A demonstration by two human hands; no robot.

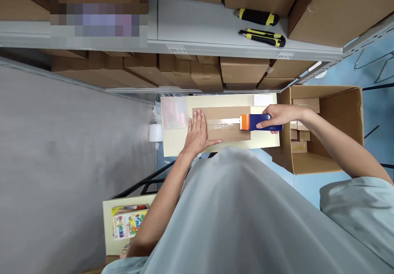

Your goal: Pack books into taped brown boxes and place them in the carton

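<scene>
A flat brown cardboard box (229,136) lies on the pale table (175,142), with shiny clear tape (223,126) along its middle seam. My left hand (197,132) rests palm down on the box's left end, fingers stretched out and thumb along the near edge. My right hand (273,116) is closed around a narrow dark blue carton (255,122) with an orange band and a white end. This carton lies level over the right end of the cardboard box, its white end pointing left along the seam. Whether it touches the box I cannot tell.
A large open carton (341,128) with several small boxes stands right of the table. Shelves (197,27) of brown boxes rise ahead, bearing two yellow-black utility knives (258,17). A plastic sleeve (174,113) and a white slip (262,100) lie on the table. Colourful booklets (129,224) lie lower left.
</scene>
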